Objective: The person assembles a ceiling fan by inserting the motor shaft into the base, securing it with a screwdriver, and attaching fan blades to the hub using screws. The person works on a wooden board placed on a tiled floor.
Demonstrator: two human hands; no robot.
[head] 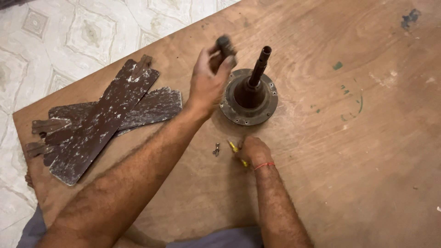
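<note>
Beside the hub (pixel 249 97), our left hand (pixel 207 82) grips a dark, blurred part (pixel 225 47), perhaps a cap. Our right hand (pixel 253 150) pinches a yellow tool (pixel 235 148) near the screw (pixel 216 149); fitting seems underway, needing alignment.

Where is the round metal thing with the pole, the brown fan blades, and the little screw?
round metal base (pixel 239 117): head view, on its flat rim.
brown fan blades (pixel 98 124): head view, middle of the top blade.
little screw (pixel 216 149): head view, its middle.

Home repair spot: plywood board (pixel 321 174), tiled floor (pixel 69 32).

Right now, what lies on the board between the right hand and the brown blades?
In the head view, one small screw lies there, beside the right hand; toward the blades, bare wood.
</note>
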